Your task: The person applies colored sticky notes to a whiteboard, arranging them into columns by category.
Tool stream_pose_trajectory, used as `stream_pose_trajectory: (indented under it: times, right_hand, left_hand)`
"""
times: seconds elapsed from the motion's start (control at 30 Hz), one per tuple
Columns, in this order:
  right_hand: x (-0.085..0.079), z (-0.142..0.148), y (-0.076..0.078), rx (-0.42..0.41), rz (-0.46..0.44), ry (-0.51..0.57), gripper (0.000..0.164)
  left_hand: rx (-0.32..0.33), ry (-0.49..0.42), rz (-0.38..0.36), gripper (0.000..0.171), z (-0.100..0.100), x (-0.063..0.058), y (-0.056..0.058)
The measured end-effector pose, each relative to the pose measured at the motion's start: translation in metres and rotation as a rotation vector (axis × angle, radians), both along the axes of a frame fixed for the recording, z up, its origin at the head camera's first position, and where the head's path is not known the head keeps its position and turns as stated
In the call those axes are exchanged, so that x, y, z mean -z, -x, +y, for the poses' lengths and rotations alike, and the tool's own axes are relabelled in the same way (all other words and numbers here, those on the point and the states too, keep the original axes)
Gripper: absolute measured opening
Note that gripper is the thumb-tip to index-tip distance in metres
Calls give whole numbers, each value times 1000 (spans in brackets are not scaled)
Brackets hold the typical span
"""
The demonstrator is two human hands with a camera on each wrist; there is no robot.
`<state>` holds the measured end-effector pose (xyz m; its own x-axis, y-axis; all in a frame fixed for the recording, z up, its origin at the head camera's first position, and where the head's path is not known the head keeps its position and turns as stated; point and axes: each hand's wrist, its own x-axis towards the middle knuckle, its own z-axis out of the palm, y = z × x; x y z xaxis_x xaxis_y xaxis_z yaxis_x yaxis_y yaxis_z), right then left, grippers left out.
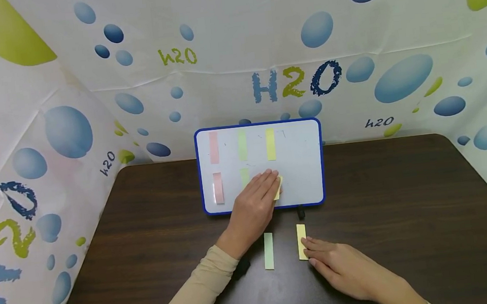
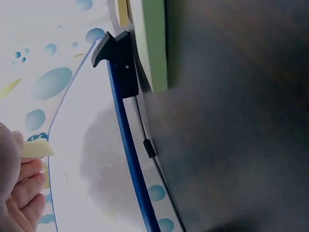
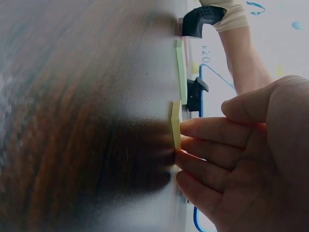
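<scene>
My left hand (image 1: pixel 255 205) is at the lower middle of a small blue-framed whiteboard (image 1: pixel 300 166). In the left wrist view, it pinches a yellow sticky note strip (image 2: pixel 37 148) between thumb and fingers. My right hand (image 1: pixel 342 268) lies on the table to the right of a yellow sticky note pad (image 1: pixel 302 242), and its extended fingertips touch the pad's edge. A green sticky note pad (image 1: pixel 269 251) lies left of the yellow one. On the board's top row are pink (image 1: pixel 214 147), green (image 1: pixel 242 144) and yellow strips (image 1: pixel 271 144). Below, a green strip (image 1: pixel 244 175) is partly hidden by my left hand.
Another pink strip (image 1: pixel 218 188) is on the board's lower left, its surface slightly curled. Black stand feet (image 1: pixel 301 212) support the board on the dark wooden table (image 1: pixel 390 196). A printed curtain (image 1: pixel 221 25) hangs behind the table and at its sides.
</scene>
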<state>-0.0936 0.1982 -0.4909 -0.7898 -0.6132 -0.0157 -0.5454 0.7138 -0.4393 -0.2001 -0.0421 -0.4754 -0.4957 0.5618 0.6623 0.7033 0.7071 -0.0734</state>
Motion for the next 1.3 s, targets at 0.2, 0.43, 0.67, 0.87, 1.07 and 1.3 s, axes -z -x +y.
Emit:
stream_pose_trajectory:
  times: [0.2, 0.43, 0.67, 0.87, 1.07, 1.3]
  right_hand:
    - [1, 0, 0, 2, -3, 3, 38]
    - [0, 1, 0, 4, -13, 4, 39]
    - [-1, 1, 0, 2, -23, -2, 41]
    - [-1, 1, 0, 5, -26, -1, 41]
    - [-2, 1, 0, 9, -25, -5, 42]
    - [-2, 1, 0, 11, -42, -8, 42]
  left_hand:
    - [-24, -6, -3, 38, 1, 1, 5]
    - [-54, -10, -4, 37, 1, 1, 10]
    - [-79, -24, -5, 37, 0, 1, 15]
    - [-91, -22, -23, 35, 0, 1, 19]
    - [-88, -22, -36, 34, 0, 2, 20]
    - [-55, -12, -57, 34, 1, 5, 21]
